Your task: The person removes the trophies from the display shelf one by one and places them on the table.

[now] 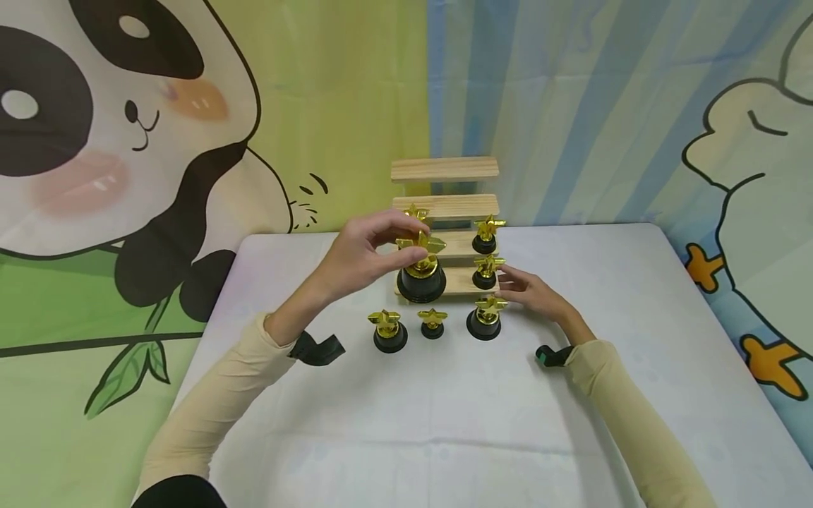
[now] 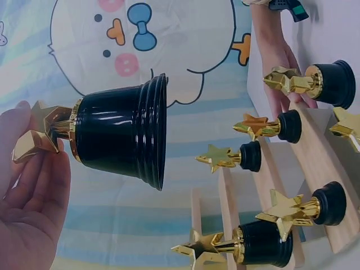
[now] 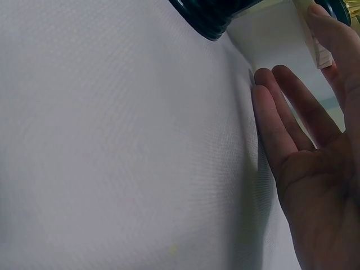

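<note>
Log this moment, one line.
left hand: pinches raised gold star trophy; right hand: at tiered wooden shelf; white tablecloth: three similar trophies

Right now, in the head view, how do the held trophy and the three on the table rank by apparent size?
1. Held trophy: looks largest, though nearness may exaggerate it
2. Left table trophy and right table trophy: too alike to rank
3. Middle table trophy: looks smallest

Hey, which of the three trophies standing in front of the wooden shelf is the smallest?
The middle trophy; it is visibly shorter and narrower than the left trophy and right trophy in that front row.
</note>
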